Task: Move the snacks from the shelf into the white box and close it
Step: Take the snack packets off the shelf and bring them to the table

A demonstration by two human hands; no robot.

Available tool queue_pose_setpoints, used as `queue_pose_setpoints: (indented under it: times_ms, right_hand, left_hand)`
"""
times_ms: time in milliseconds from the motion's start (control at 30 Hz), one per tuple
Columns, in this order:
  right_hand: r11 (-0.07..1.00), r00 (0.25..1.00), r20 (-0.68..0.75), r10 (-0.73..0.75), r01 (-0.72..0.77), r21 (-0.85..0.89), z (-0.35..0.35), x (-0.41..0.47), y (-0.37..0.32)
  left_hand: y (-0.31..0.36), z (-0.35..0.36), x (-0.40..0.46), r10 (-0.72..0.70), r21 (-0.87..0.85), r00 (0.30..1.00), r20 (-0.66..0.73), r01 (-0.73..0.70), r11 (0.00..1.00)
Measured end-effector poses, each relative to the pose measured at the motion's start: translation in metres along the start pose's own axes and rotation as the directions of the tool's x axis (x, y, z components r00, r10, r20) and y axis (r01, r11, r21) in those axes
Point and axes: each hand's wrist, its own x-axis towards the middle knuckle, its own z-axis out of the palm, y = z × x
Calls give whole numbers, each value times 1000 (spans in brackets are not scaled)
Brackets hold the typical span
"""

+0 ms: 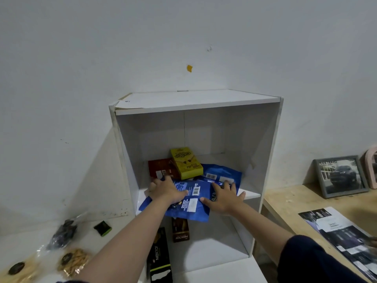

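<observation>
Both hands [166, 189] [225, 196] flat atop blue snack bag [193, 203], fingers over it.

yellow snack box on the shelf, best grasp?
Pinch the yellow box across its two long narrow sides, coming from the open front above the blue packets. It lies tilted on the brown box, its upper part clear; both hands rest on the packets.
</observation>
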Motion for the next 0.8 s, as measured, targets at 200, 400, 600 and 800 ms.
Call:
queue_pose_setpoints:
  times_ms: [200, 400, 600, 800]
  right_hand:
    - [988, 992, -12, -122, 120, -98, -12, 12, 11]
    - [979, 980, -49, -195, 191, -71, -9, 17, 24]
    - [974, 974, -50, -220, 216, -72, -8, 20, 27]
    - [977, 977, -46, -210, 208, -40, -12, 25, 30]
  left_hand:
    - [6, -6, -5, 76, 195, 997, -32, -68, 978]
    - [7, -1, -3, 81, 174, 996, -29, -74, 982]
    - [9, -6, -8, 44, 142, 998, -55, -35, 989]
    - [5, -6, -4, -29, 134, 999, -44, 35, 990]
